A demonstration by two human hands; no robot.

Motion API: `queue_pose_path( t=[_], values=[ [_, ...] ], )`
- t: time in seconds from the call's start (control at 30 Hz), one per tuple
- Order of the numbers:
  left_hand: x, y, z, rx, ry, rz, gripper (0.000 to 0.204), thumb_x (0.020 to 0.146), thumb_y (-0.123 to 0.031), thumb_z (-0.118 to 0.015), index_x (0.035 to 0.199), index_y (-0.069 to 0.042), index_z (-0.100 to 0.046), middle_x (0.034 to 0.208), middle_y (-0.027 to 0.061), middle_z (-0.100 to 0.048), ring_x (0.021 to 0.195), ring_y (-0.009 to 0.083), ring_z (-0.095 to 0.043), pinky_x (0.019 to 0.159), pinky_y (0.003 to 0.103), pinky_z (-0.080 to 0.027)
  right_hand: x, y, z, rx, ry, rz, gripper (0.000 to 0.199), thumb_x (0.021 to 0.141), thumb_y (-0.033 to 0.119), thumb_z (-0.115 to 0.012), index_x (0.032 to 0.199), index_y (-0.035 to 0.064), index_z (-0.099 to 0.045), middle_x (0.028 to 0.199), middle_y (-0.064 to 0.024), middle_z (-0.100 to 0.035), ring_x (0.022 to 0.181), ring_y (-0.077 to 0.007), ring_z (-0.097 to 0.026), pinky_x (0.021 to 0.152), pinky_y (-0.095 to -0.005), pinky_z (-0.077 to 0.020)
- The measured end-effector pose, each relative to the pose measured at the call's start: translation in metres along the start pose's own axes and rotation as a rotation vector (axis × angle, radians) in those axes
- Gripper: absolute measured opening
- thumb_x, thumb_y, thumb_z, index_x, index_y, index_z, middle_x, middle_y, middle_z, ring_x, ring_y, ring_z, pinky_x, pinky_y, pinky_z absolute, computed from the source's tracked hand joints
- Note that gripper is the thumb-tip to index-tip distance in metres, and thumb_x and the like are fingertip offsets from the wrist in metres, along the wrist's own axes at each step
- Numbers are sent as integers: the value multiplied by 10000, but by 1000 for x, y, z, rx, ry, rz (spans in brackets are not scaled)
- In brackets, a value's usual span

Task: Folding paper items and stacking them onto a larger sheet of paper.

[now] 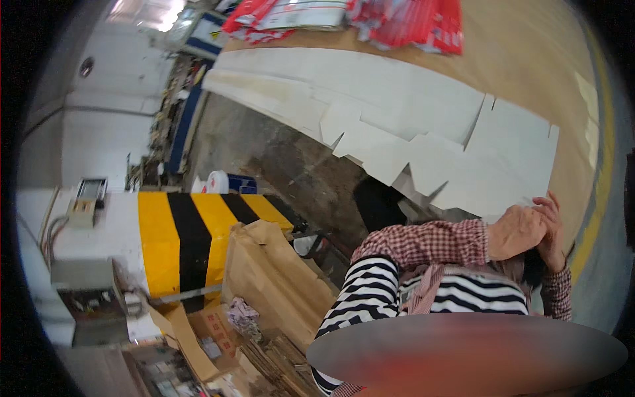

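My left hand and my right hand meet at the right end of a white cardboard sheet. The left one is closed, its back showing and its fingertips turned in against the other hand. My right hand's fingers are bent beside it. What lies between them, if anything, is hidden. Several white sheets with notched, slit edges lie overlapped along the table's near edge, stretching away to the left. Both forearms wear checkered sleeves.
Red-and-white plastic packs are piled at the far side of the tan table. To the left stand a yellow-and-black striped barrier and a white bucket. Open brown cardboard boxes are at lower left.
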State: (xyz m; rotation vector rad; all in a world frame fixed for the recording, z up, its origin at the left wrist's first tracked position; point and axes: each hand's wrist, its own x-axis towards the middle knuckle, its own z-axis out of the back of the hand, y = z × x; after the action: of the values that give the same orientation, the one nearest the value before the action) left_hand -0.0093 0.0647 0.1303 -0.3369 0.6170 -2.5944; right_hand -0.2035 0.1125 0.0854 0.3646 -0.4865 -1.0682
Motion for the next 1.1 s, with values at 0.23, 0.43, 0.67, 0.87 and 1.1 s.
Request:
queue_pose_path(
  t=[0.23,0.43,0.67,0.87,1.1],
  values=[
    [-13,35,-97,156,270,-113,885,586,-299,-812,1332,-61,-401,1410,162,-342,1288,395,-316,971,584,-327,-167,-24,24,-336,-96,-507,396,641,49,-707,1029,71,-635,1182,-76,-589,1180,-312,-459,976,-437,-354],
    [32,46,-109,-419,203,234,273,698,-112,-654,955,-37,-600,926,88,-612,873,253,-565,683,324,-458,-173,-47,19,271,-358,-1154,547,687,172,-746,1198,89,-568,1051,-157,-635,1010,-270,-581,887,-355,-439],
    [1,18,-132,236,-118,-142,531,768,-216,-665,1260,-101,-502,1311,81,-455,1079,265,-480,843,413,-431,-108,-33,-16,-254,-309,-480,581,796,385,-657,1310,167,-500,1359,-154,-417,1290,-317,-345,1076,-487,-215],
    [-28,87,-98,13,-145,-77,657,702,-280,-738,1270,-82,-472,1099,72,-573,933,230,-508,852,433,-385,-103,-28,-25,-225,-103,-387,609,833,620,-458,1252,194,-569,1383,-103,-414,1325,-302,-310,1115,-490,-131],
    [-9,93,-95,-279,-253,422,321,725,-226,-754,955,-69,-595,822,56,-594,818,249,-535,803,403,-397,-100,-32,-31,-231,-110,-384,548,871,589,-430,1217,200,-602,1397,-73,-415,1330,-290,-309,1120,-481,-129]
  ],
)
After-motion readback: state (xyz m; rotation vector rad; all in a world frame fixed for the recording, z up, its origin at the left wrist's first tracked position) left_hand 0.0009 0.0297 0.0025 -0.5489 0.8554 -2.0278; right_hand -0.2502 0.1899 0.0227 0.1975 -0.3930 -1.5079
